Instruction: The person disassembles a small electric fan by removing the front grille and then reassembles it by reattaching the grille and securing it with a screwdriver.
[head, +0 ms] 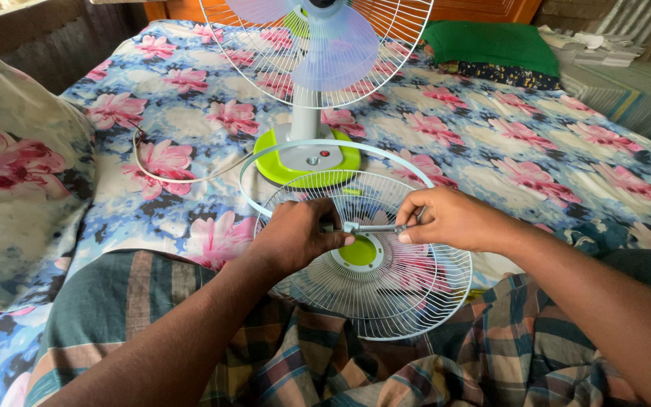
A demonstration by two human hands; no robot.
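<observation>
Low centre of frame: my lap, plaid cloth (295, 362) over both legs, with the loose fan grille (374, 260) lying flat on it, green hub cap (359, 251) facing up.

Left hand (295, 235) sits on the grille's left half, fingers closed on the wires and what looks like a small fitting near the hub. I can't tell exactly what is pinched under the fingertips. Right hand (450, 218) is just right of it, fingers closed on the handle end of a slim metal tool (378, 227), a screwdriver or a small plier, too thin to say. Its tip points left and meets the left hand's fingers, just above the hub cap.

My read: I'm mid-way through working a fastener or clip on the grille, left hand bracing, right hand driving. Next move calls for keeping the tip seated and the grille from rocking on soft cloth. Slip risk is real, since the left fingers are right at the tip.

Further up: a thin pale ring (295, 151), the grille's rim band, lies loose around the top edge of the grille and curves past the fan base (307, 160). It's near the working spot and could snag.

Centre top: table fan (318, 45) standing on the flowered bedsheet (491, 128), rear guard and blades exposed. White cord (167, 177) loops off to the left.

Left edge: flowered pillow (9, 173). Upper right: green cushion (491, 45). Neither is in the way.
</observation>
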